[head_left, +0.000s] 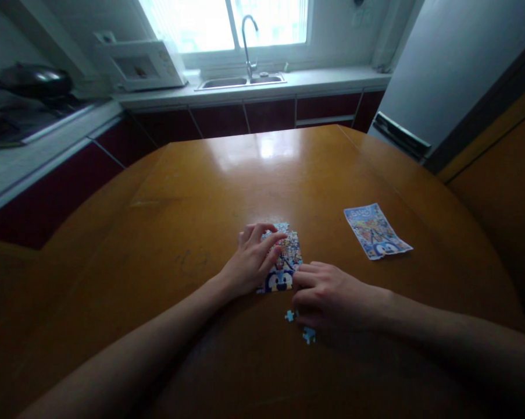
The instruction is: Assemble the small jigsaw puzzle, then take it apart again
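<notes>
A small, colourful jigsaw puzzle (285,263) lies flat in the middle of the round wooden table (192,221). My left hand (252,259) rests on its left side, fingers spread and curved over the top edge. My right hand (327,294) lies at the puzzle's lower right corner, fingers loosely bent and pressing toward the edge. Two loose light-blue pieces (290,316) (309,335) sit on the table just under my right hand. Whether that hand holds a piece is hidden.
A printed picture leaflet (377,231) lies on the table to the right. Behind are a counter with a sink and tap (247,55), a white microwave (140,65), a pan on the stove (35,81) and a grey fridge (440,75).
</notes>
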`<move>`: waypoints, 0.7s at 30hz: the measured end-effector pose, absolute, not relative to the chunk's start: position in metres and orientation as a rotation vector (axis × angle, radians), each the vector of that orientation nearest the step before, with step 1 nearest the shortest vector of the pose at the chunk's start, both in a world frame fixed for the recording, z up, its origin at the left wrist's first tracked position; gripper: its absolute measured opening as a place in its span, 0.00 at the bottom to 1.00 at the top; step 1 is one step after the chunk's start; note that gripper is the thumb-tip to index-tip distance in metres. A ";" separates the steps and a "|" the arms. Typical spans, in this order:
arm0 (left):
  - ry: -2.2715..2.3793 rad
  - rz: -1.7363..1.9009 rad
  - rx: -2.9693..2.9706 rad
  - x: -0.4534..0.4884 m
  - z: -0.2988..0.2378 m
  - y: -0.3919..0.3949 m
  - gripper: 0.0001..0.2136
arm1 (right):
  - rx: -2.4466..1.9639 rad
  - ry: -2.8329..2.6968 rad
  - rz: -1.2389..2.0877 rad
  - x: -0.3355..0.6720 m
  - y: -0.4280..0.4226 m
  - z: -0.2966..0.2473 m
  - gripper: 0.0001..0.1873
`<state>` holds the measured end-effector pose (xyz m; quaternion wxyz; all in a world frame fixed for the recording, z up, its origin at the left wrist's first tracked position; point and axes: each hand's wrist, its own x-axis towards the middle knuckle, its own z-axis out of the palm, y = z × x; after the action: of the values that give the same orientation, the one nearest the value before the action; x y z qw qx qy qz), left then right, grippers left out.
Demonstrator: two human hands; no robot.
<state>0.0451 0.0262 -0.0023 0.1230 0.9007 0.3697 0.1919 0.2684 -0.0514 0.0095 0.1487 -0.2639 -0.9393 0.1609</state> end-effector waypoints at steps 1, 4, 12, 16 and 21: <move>1.077 0.562 2.625 0.045 -0.003 0.026 0.16 | -0.756 -2.697 0.463 0.268 -0.051 0.008 0.08; 1.072 0.567 2.622 0.044 -0.003 0.027 0.16 | -0.748 -2.680 0.451 0.266 -0.051 0.006 0.08; 1.100 0.580 2.622 0.046 -0.002 0.026 0.16 | -0.804 -2.474 0.555 0.275 -0.037 0.017 0.03; 1.188 0.584 2.603 0.047 -0.002 0.025 0.15 | -1.021 -2.229 0.448 0.298 -0.012 0.034 0.03; 1.220 0.598 2.596 0.047 -0.004 0.026 0.14 | -1.249 -2.084 0.286 0.310 0.022 0.031 0.04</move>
<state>0.0470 0.0261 -0.0036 0.1057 0.8810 0.4140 0.2030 0.3099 0.0223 0.0307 0.3408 -0.4799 -0.8009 0.1100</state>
